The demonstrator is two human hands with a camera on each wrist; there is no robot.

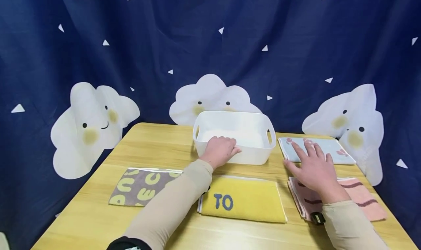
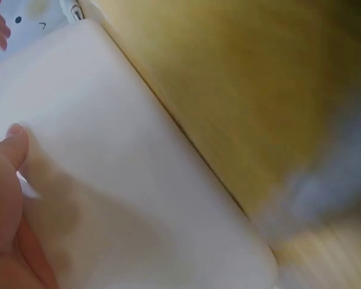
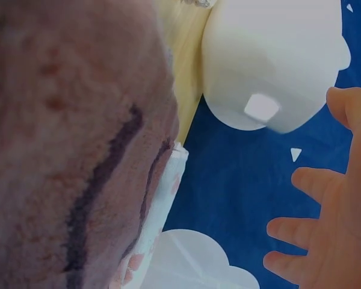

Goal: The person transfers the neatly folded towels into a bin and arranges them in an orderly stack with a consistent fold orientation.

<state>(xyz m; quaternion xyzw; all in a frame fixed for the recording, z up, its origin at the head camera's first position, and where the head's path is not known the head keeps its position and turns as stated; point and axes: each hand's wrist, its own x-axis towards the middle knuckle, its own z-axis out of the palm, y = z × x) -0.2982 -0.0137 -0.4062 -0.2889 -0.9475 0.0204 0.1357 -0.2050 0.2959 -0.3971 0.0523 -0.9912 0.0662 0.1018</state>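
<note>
My left hand (image 1: 219, 151) grips the front rim of a white plastic basket (image 1: 253, 156), its fingers bent over the edge. In the left wrist view the thumb (image 2: 17, 144) lies along the outside of the basket wall (image 2: 108, 120). Off to the right, my right hand (image 1: 314, 169) is held with fingers spread and nothing in it. In the head view it overlaps a folded light blue towel (image 1: 340, 151) and a folded pink towel (image 1: 361, 197) with dark wavy stripes. The right wrist view shows these fingers (image 3: 298, 232) in the air, apart from the pink towel (image 3: 108, 192).
A folded yellow towel (image 1: 253, 199) lettered "TO" lies in front of the basket. To its left is a purple-grey towel (image 1: 131, 188) with yellow letters, partly behind my left sleeve. The wooden table (image 1: 82, 220) backs onto a dark blue curtain (image 1: 197, 30) with white clouds.
</note>
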